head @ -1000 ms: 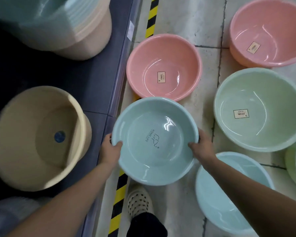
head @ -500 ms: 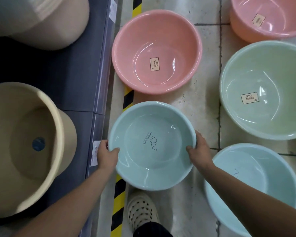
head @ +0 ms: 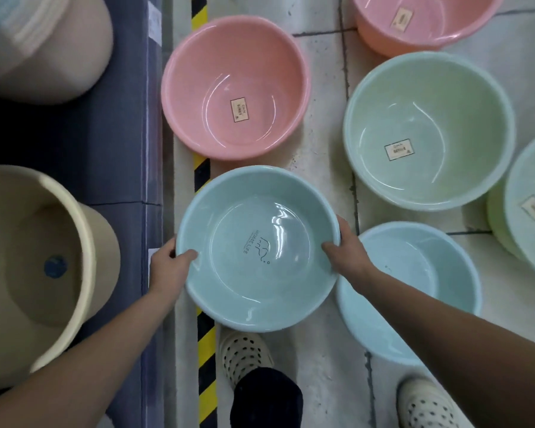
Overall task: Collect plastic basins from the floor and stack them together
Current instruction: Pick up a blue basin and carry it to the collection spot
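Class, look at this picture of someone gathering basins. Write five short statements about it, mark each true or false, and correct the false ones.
1. The left hand and right hand grip opposite sides of the logo-printed blue basin. True.
2. The pink basin just beyond it carries no label. False: the pink basin has a label on its bottom.
3. The held basin is nested in the green basin. False: the green basin stands apart, to the right.
4. A second blue basin lies on the floor beneath the right forearm. True.
5. The beige tub stands on the pale tiles. False: the beige tub stands on the dark surface left of the striped tape.
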